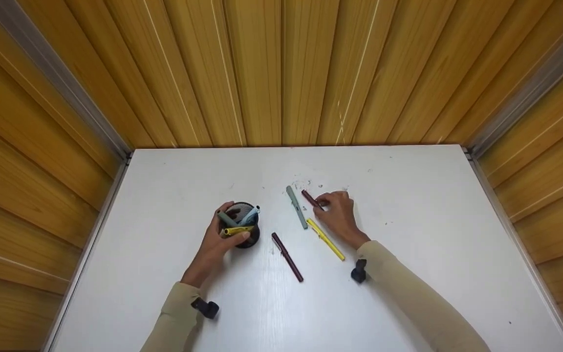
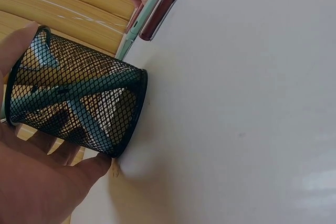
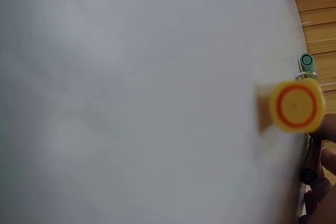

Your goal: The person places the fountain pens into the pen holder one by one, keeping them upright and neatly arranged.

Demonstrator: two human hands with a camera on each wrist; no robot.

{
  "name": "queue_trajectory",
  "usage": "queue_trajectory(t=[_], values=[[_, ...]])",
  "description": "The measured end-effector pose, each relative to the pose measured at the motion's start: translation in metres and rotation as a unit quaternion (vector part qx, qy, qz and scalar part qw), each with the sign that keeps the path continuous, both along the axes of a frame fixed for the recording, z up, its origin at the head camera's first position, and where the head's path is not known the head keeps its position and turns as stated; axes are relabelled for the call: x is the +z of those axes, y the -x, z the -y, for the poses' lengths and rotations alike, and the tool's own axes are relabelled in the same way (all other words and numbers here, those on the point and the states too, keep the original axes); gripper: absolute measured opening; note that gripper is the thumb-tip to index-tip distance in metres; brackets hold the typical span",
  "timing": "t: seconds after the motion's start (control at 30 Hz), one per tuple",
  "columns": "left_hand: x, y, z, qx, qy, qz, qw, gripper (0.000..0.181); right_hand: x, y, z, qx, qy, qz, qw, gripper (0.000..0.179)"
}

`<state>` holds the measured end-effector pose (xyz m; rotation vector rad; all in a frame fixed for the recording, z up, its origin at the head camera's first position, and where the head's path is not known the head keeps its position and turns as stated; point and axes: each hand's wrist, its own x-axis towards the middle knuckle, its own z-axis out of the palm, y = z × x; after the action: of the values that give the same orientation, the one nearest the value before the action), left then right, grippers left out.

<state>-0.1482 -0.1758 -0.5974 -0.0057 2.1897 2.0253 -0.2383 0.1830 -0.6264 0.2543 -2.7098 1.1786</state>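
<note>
On the left of the table, my left hand [image 1: 214, 241] grips a black mesh pen cup [image 1: 254, 236] round its side. Green, light blue and yellow pens stick out of the cup, and the left wrist view shows more of them through the mesh [image 2: 137, 114]. My right hand [image 1: 339, 216] pinches the near end of a reddish-brown pen [image 1: 309, 197] lying slanted near the table's middle. Left of that pen lies a grey-green pen [image 1: 296, 207]. A yellow pen [image 1: 327, 240] lies just below the right hand, and a dark maroon pen [image 1: 288, 257] lies between the hands.
The white table [image 1: 408, 195] carries small dark marks and specks near the pens. Yellow wood-look panels [image 1: 281, 73] stand behind it and on both sides. A small black device [image 1: 205, 308] is strapped to each sleeve.
</note>
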Motion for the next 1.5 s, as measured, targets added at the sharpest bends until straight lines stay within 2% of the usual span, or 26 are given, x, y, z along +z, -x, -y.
queue_trajectory(t=[0.17,0.6,0.87,1.17,1.5], values=[[0.001,-0.002,-0.001,0.001,0.004,0.005,1.0000,0.091,0.006,-0.003,-0.001,-0.007,0.036,0.013,0.9993,0.018],[0.002,-0.005,-0.003,0.000,-0.016,0.003,0.9999,0.089,0.040,-0.014,-0.004,-0.013,0.105,0.011,0.9944,0.017],[0.001,-0.006,-0.005,0.003,-0.002,0.007,1.0000,0.090,0.052,-0.021,-0.003,-0.003,0.109,0.006,0.9940,0.018],[0.000,-0.008,-0.004,-0.010,-0.017,0.001,0.9998,0.091,0.064,-0.028,0.001,0.014,0.113,-0.006,0.9935,0.018],[0.002,-0.008,-0.005,-0.011,-0.007,0.001,0.9999,0.093,0.078,-0.033,0.011,0.039,0.131,-0.015,0.9905,0.018]])
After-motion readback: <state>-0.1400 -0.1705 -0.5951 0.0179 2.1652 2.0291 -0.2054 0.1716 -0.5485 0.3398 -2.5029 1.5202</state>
